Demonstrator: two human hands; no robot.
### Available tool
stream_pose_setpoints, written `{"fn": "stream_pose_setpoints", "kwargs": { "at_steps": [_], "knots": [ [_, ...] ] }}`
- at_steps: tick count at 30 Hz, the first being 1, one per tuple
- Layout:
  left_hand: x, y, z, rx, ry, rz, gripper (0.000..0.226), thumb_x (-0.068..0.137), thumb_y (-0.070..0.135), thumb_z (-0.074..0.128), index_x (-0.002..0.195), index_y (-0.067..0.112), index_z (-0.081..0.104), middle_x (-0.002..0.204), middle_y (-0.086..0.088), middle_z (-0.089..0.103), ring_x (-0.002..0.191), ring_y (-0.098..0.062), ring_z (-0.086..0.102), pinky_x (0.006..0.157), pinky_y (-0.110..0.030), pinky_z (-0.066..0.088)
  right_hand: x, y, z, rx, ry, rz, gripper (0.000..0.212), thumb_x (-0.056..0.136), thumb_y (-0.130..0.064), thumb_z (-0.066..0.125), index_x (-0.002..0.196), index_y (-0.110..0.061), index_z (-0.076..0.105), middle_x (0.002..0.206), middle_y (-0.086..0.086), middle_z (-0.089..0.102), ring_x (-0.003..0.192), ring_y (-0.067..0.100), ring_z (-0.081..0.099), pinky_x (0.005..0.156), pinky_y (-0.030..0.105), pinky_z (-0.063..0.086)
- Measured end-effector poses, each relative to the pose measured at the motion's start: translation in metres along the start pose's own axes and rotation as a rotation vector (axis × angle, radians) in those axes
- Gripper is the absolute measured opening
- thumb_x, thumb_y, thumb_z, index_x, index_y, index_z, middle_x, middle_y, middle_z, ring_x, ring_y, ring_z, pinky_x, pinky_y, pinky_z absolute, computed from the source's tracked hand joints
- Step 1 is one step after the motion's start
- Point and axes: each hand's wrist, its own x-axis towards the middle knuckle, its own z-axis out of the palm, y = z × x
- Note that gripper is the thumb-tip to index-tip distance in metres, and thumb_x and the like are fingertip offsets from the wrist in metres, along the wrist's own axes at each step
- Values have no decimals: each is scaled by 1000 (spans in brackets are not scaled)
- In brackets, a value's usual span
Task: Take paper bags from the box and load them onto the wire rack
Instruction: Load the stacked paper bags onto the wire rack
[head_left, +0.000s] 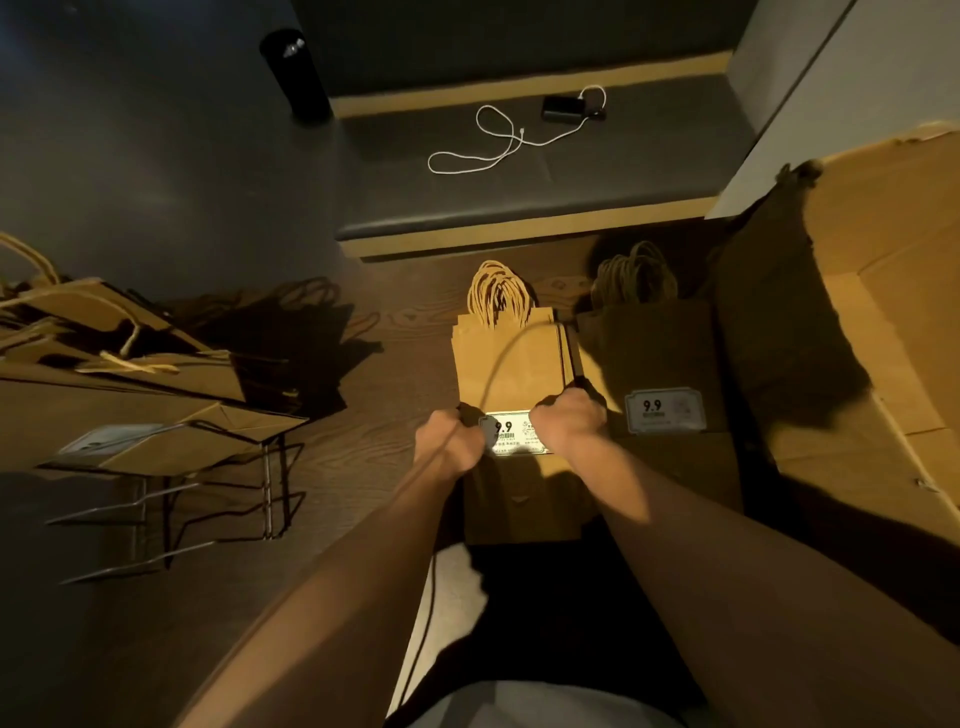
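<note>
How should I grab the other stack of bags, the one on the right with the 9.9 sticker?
Probably take the right stack by its bottom edge near the sticker, one hand at each corner, reaching from your own side. The bags lie flat with that end nearest you; the loose handles point away.

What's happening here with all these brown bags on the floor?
A person is sorting paper carrier bags. Both hands, left hand and right hand, grip the near end of a flat stack of bags lying on the floor. A second stack lies beside it, by the cardboard box. The wire rack at left already holds bags.
</note>
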Motion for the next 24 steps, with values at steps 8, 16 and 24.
{"fn": "stream_pose_setpoints", "kwargs": {
  "at_steps": [8, 16, 24],
  "knots": [
    [-4, 9, 2, 13, 28, 1, 33, 88, 35, 61, 111, 13, 70, 114, -11, 66, 100, -30, 60, 74, -25, 41, -2, -3, 6, 67, 106, 37, 39, 86, -18, 55, 123, -6, 49, 126, 17, 54, 107, 31, 55, 88, 39, 51],
    [-8, 13, -1, 54, 67, 38, 40, 86, 41, 56, 114, 14, 67, 128, -13, 47, 120, -36, 39, 96, -35, 38, -8, -10, -4, 305, 117, -6, 34, 93, -16, 47, 126, -8, 42, 103, 8, 55, 76, 20, 55, 55, 26, 41],
    [-22, 26, -19, -341, 137, 75, 22, 84, 34, 59, 93, 19, 70, 94, 0, 69, 89, -19, 63, 80, -29, 52, -11, 4, -21, 722, -127, -192, 34, 92, 1, 56, 117, -22, 55, 105, 1, 64, 95, 18, 63, 69, 27, 51]
  ]
}}
